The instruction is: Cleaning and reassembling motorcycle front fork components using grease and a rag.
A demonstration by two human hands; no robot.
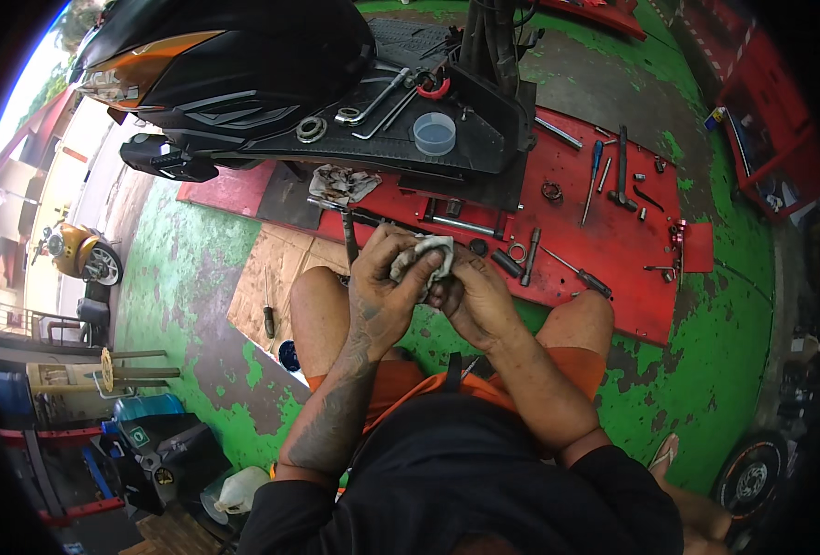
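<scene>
A crumpled whitish rag point(441, 248), smudged with dark grease, is bunched between my two hands above my knees. My left hand point(387, 275) is closed round it, with the thumb pressing on the cloth. My right hand point(474, 294) grips it from the other side with curled fingers. Whether some small part lies inside the rag is hidden by the fingers. Just beyond my hands, a socket bar point(447, 225) rests on the red platform point(595, 250). To their right are a dark cylindrical piece point(507, 263), a metal ring point(518, 252) and a screwdriver point(587, 279).
A black and orange scooter point(234, 74) stands ahead; its footboard carries wrenches point(373, 98) and a clear plastic tub point(435, 134). A hammer point(622, 171) and several tools lie on the platform. Cardboard point(266, 277) with a screwdriver is at left. Another person's foot point(666, 453) shows lower right.
</scene>
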